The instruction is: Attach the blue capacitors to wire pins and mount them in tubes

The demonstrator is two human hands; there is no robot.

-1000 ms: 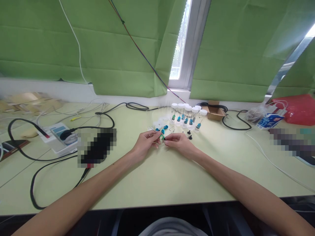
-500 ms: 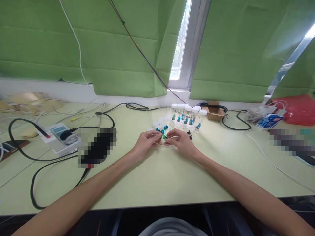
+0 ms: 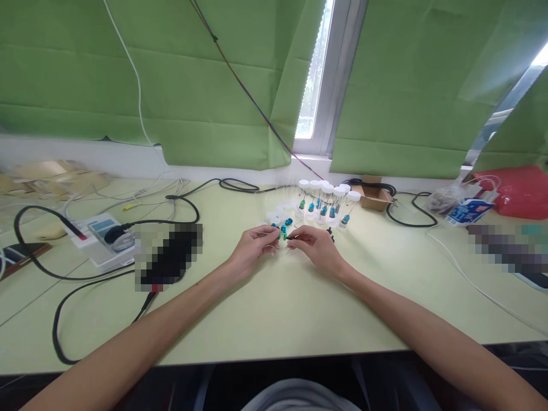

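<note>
Over the middle of the table, my left hand (image 3: 256, 245) and my right hand (image 3: 315, 246) face each other with a narrow gap between the fingertips. Thumb and forefinger of the left one pinch a small green part (image 3: 283, 236), which pokes out towards the right; its exact kind is too small to make out. The right fingers are pinched on a small dark piece (image 3: 290, 237), mostly covered by them. Just beyond the hands lie small blue parts (image 3: 288, 221). Small black pieces (image 3: 330, 232) lie by the right knuckles.
Clear tubes with white caps (image 3: 353, 196), holding blue and green parts, stand behind my hands. An open cardboard box (image 3: 375, 197) is at their right. On the left are a white power strip (image 3: 105, 240) and black cables (image 3: 64, 285). A red bag (image 3: 514, 191) lies far right.
The fingertips have drawn slightly apart, and more of the green part shows between them. Both hands stay in nearly the same place.
</note>
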